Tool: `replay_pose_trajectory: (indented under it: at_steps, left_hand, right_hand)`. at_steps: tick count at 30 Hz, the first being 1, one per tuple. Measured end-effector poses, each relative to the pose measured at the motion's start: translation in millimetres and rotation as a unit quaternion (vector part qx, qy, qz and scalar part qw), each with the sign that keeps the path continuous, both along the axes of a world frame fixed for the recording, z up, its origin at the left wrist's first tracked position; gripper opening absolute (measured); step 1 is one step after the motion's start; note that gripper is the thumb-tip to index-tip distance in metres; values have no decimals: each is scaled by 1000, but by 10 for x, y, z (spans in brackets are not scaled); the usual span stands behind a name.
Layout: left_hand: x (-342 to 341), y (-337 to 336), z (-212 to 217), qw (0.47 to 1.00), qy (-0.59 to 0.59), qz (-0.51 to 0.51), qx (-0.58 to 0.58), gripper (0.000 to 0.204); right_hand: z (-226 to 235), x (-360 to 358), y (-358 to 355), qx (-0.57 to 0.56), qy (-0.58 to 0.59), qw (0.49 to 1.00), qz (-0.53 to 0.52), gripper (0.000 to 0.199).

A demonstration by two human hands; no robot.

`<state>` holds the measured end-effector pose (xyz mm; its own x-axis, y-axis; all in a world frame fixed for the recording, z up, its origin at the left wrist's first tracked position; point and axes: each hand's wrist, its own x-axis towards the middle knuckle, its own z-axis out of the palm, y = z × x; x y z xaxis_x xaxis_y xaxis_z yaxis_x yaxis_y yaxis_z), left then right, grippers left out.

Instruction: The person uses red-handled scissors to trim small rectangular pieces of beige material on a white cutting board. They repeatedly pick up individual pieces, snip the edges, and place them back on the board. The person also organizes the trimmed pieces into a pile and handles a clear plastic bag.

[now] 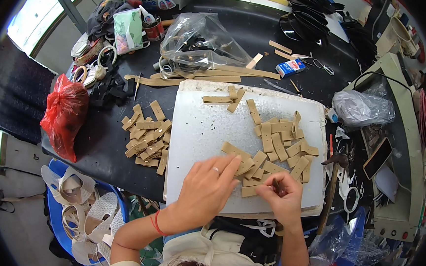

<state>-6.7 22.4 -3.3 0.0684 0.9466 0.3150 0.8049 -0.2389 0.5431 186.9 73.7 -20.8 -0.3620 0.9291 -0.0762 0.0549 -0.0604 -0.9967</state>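
Note:
My left hand (pixel 205 184), slightly blurred and with a ring and a red wrist cord, has its fingers closed at a tan strap piece (pixel 234 149) with small holes. Beside it, my right hand (pixel 286 195) is closed in a pinch; a small dark brown thing shows between the fingers, too small to name. Both are over the near part of a white board (pixel 198 132). Under and beyond my fingers lies a loose heap of short tan strap pieces (pixel 279 140). Left of the board, a second heap of tan strap pieces (pixel 148 136) rests on the black table, some showing shiny metal bits.
A hammer (pixel 335 166) lies along the board's right edge, near a phone (pixel 377 158). Long tan strips (pixel 217 76) and a clear plastic bag (pixel 199 40) lie beyond the board. At left are a red bag (pixel 65 117) and a blue bin (pixel 58 221) of white shoe uppers.

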Motion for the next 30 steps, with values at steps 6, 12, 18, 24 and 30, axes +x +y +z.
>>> replay_pose_trajectory:
  at_steps: [6, 12, 18, 24, 30]
  left_hand:
    - [-611, 949, -273, 990, -6, 82, 118, 24]
    - [-793, 1097, -300, 993, 48, 94, 60, 17]
    - [-499, 417, -22, 969, -194, 146, -34, 12]
    - [-120, -6, -19, 805, -576, 48, -129, 16]
    - [64, -196, 75, 749, -645, 19, -149, 32]
  right_hand:
    - [18, 3, -6, -25, -40, 996, -73, 13]
    - [78, -10, -33, 4, -38, 998, -41, 18]
    - [49, 37, -32, -12, -43, 999, -31, 15]
    - [234, -157, -109, 194, -70, 976, 70, 18]
    - [308, -124, -185, 269, -55, 960, 53, 25]
